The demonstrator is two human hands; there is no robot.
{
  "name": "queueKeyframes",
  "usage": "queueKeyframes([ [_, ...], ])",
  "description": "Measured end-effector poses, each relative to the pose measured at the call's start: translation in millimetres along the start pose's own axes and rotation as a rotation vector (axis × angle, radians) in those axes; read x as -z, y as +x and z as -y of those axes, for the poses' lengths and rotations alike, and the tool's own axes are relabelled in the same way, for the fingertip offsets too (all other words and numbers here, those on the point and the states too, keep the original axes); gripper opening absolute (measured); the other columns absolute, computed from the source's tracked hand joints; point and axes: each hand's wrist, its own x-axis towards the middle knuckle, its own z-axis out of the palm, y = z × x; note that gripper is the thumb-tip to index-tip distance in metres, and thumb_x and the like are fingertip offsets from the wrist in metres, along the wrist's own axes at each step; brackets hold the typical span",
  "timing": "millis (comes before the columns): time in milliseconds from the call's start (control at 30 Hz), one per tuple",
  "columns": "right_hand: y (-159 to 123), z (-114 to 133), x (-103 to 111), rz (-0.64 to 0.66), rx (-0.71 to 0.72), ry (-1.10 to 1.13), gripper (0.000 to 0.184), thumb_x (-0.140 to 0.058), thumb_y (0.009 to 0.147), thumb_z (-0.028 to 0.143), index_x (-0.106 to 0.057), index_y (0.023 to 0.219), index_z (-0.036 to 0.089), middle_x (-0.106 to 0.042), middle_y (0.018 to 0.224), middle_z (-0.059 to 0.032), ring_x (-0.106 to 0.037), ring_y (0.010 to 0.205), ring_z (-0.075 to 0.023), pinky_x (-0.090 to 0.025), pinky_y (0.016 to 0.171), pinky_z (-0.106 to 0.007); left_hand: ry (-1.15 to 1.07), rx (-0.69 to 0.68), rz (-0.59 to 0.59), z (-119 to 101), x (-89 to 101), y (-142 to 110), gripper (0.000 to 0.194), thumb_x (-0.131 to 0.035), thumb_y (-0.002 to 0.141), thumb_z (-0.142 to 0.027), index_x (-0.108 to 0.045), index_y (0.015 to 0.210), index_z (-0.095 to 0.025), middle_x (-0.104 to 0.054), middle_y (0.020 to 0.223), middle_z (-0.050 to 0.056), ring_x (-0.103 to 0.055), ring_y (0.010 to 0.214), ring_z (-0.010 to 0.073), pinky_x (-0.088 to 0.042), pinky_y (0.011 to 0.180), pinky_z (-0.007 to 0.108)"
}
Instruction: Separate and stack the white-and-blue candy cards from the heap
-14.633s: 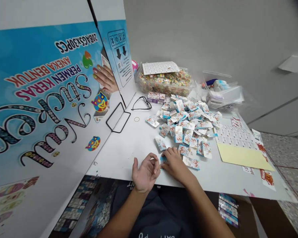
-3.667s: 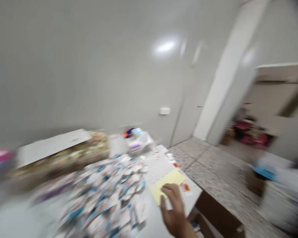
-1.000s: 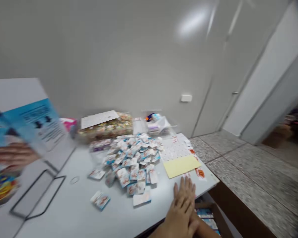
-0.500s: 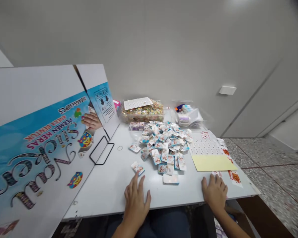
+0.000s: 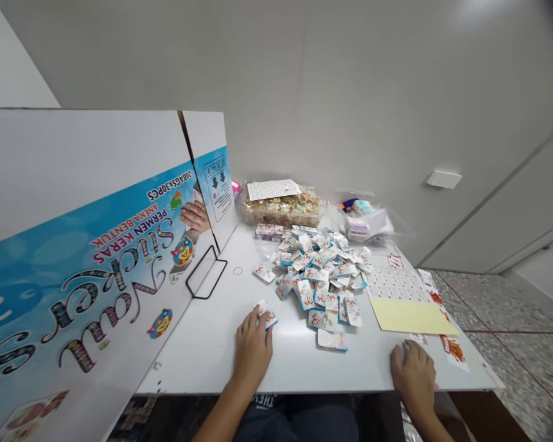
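Observation:
My left hand (image 5: 252, 347) is at the near left of the white table (image 5: 188, 362), its fingers and thumb closed round the near end of a small white and blue cardboard box (image 5: 268, 315). Part of that box is hidden under the fingers. To its right lies a heap of similar small boxes (image 5: 322, 270) with red hand prints, many with raised flaps. One box (image 5: 332, 339) lies flat at the heap's near side. My right hand (image 5: 413, 371) rests on the table's front edge, fingers loosely bent and holding nothing that I can see, just below a yellow paper sheet (image 5: 412, 316).
A large printed carton (image 5: 120, 245) stands along the left, with a black wire frame (image 5: 206, 272) against it. Behind the heap are a clear tub of colourful small packets (image 5: 281, 212) and a bin of supplies (image 5: 368, 224). A rubber band (image 5: 237, 271) lies near the frame.
My hands were pressed together at the right a second ago, then parted. My left hand has moved forward onto the small box and closed on it. The view has swung left.

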Motion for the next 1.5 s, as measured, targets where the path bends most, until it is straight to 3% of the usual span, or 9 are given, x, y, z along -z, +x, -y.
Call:
queueKeyframes([
  [100,-10,26,1,-0.064,0.052,0.146,0.065,-0.027,0.095,0.056,-0.056,0.119,0.003,-0.061,0.113,-0.0244,-0.056,0.106,-0.0373,-0.043,0.093,-0.051,-0.05,0.041,-0.044,8,-2.9,7,0.033,-0.041,0.093,-0.014,-0.058,0.121,-0.017,-0.048,0.142,0.018,-0.051,0.127,0.0321,-0.048,0.096,0.049],
  [233,-25,99,16,0.024,0.213,0.282,0.085,-0.045,0.085,0.073,-0.037,0.141,0.009,-0.043,0.142,-0.0252,-0.044,0.127,-0.0414,-0.038,0.101,-0.055,-0.187,0.096,-0.083,12,-4.2,22,0.037,-0.041,0.093,-0.017,-0.049,0.129,-0.015,-0.033,0.151,0.02,-0.047,0.132,0.0315,-0.048,0.1,0.049],
  [400,-5,156,17,0.126,0.37,0.293,0.088,-0.059,0.082,0.065,-0.028,0.15,0.018,-0.027,0.156,-0.0205,-0.028,0.141,-0.0427,-0.029,0.109,-0.062,-0.225,0.082,-0.046,10,-3.7,57,0.051,-0.051,0.092,-0.035,-0.04,0.139,-0.016,-0.021,0.158,0.02,-0.038,0.14,0.0331,-0.044,0.106,0.051],
  [533,26,154,-2,0.099,0.412,0.32,0.092,-0.062,0.08,0.064,-0.027,0.151,0.019,-0.025,0.157,-0.0211,-0.028,0.141,-0.0444,-0.03,0.107,-0.063,-0.127,0.054,0.0,11,-9.5,103,0.062,-0.051,0.091,-0.047,-0.038,0.146,-0.021,-0.017,0.163,0.016,-0.021,0.148,0.0362,-0.031,0.112,0.058],
  [700,49,149,-17,0.116,0.442,0.324,0.086,-0.063,0.081,0.062,-0.03,0.151,0.024,-0.024,0.159,-0.0179,-0.028,0.143,-0.0437,-0.031,0.108,-0.064,-0.126,0.025,0.2,0,-36.8,135,0.068,-0.047,0.091,-0.059,-0.041,0.148,-0.023,-0.032,0.159,0.012,-0.019,0.149,0.0371,-0.025,0.114,0.06],
  [933,58,143,-28,0.145,0.458,0.4,0.095,-0.064,0.082,0.056,-0.017,0.156,0.019,-0.025,0.158,-0.0209,-0.03,0.143,-0.0423,-0.031,0.109,-0.063,-0.248,0.037,0.116,-21,-58.6,123,0.059,-0.046,0.094,-0.05,-0.043,0.146,-0.02,-0.035,0.157,0.015,-0.027,0.147,0.0331,-0.029,0.114,0.058],
  [1100,53,139,-30,0.094,0.483,0.443,0.102,-0.063,0.079,0.055,-0.011,0.157,0.016,-0.022,0.157,-0.0234,-0.029,0.14,-0.0483,-0.03,0.105,-0.069,-0.576,0.238,-0.098,-9,-59.5,120,0.042,-0.039,0.098,-0.042,-0.049,0.133,-0.021,-0.045,0.147,0.013,-0.041,0.138,0.0263,-0.035,0.113,0.05],
  [1233,56,157,-31,0.107,0.508,0.405,0.104,-0.064,0.075,0.058,-0.013,0.157,0.018,-0.015,0.159,-0.0232,-0.024,0.141,-0.0524,-0.027,0.104,-0.074,-0.66,0.347,-0.166,-8,-64.3,124,0.038,-0.038,0.098,-0.043,-0.05,0.127,-0.022,-0.048,0.142,0.012,-0.042,0.136,0.0269,-0.033,0.114,0.051],
  [1500,82,193,-40,0.116,0.461,0.416,0.082,-0.061,0.086,0.051,-0.022,0.154,0.024,-0.022,0.159,-0.0181,-0.03,0.141,-0.0433,-0.029,0.108,-0.068,-0.547,0.429,-0.223,-42,-83.1,153,0.031,-0.038,0.098,-0.04,-0.052,0.115,-0.018,-0.05,0.134,0.015,-0.042,0.131,0.0291,-0.029,0.111,0.055],
])
